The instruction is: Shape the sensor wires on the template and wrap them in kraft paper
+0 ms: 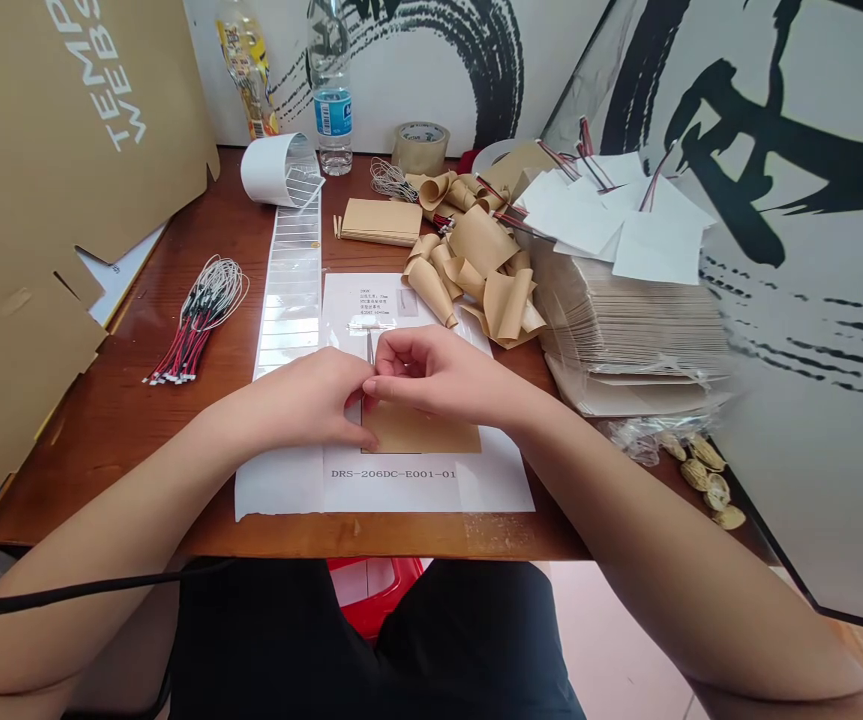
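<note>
My left hand (pixel 311 398) and my right hand (pixel 431 372) meet over a flat brown paper piece (pixel 423 432) that lies on a white printed sheet (pixel 491 485) near the table's front edge. Both hands have fingers curled and pinched together at the paper's upper left edge. A thin strip or wire (pixel 369 345) sticks up from between the fingertips. What exactly the fingers pinch is hidden.
A bundle of red, black and white wires (pixel 198 320) lies left. A label roll (pixel 281 170) trails its strip forward. Curled brown papers (pixel 476 270), a brown stack (pixel 380 221), stacked envelopes (pixel 626 330), tape (pixel 420 147), two bottles (pixel 331 85), nut shells (pixel 708 475), cardboard (pixel 41 200).
</note>
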A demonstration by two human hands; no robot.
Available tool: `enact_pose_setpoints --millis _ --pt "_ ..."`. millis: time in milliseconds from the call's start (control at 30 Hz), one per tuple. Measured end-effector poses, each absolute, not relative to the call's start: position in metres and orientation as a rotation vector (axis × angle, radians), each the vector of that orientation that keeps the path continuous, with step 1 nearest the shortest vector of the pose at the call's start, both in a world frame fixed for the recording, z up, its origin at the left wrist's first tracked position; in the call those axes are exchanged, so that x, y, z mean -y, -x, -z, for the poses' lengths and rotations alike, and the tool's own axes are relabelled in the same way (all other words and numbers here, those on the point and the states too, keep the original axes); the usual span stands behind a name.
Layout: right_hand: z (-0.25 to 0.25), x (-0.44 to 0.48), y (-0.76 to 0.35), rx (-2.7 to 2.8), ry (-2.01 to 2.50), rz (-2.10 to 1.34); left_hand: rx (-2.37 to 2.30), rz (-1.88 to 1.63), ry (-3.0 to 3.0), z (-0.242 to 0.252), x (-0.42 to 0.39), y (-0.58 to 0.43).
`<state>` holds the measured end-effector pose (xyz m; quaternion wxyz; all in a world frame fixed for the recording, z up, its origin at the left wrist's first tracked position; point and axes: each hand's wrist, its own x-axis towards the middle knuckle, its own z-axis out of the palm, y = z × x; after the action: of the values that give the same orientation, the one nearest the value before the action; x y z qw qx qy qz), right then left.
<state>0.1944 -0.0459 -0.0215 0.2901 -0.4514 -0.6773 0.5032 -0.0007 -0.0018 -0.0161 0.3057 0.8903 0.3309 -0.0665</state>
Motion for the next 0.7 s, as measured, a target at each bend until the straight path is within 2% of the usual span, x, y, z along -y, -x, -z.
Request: enact_pose_setpoints --millis 300,700 --pt "0.016 0.058 -0.183 2.223 1.332 -1.188 -0.735 0.104 -2.274 0.012 -0.007 0.009" --pt "0.021 0.063 -0.174 2.375 1.351 -1.121 -0.96 0.016 -2.405 0.015 -0.01 0.009"
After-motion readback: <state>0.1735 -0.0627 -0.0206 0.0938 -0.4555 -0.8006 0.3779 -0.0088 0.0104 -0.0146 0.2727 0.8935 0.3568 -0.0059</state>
